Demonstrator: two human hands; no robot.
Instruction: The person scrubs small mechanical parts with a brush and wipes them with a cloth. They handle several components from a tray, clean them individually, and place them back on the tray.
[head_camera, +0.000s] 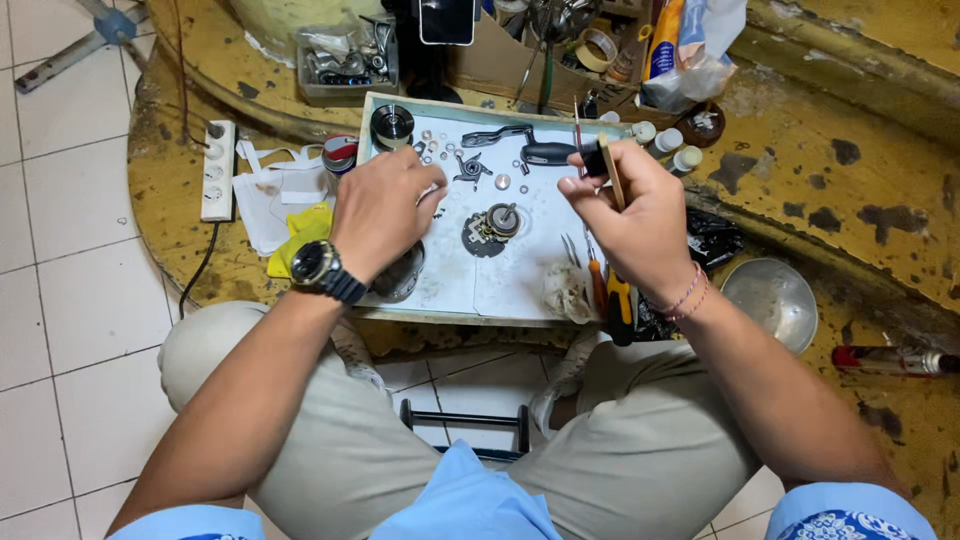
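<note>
A thin wooden stick (611, 170) is pinched between thumb and fingertips of the right hand (640, 215), together with a small dark part (594, 158) held at the fingertips above the right half of the white tray (450, 280). The stick is judged light, stiff and easily snapped, so it is best taken near its middle, as it is now. The dark part looks small, hard and possibly greasy; a firm fingertip pinch at its sides would suit it.

The left hand (385, 205) is curled, fingers drawn together, over small loose pieces near the tray's left edge (what exactly is pinched cannot be told). A round metal part (400, 275) lies just under its wrist.

Near the tray's middle a gear assembly (495, 225) stands on a dark disc; it is judged heavy for its size and slippery. Washers (440, 145) are scattered toward the far edge, beside a spool (392, 124) in the far left corner and a black crank handle (525, 145). Screwdrivers (610, 290) lie at the near right corner. A metal bowl (770, 300) rests on the worn yellow table (860, 200), well to the right.
</note>
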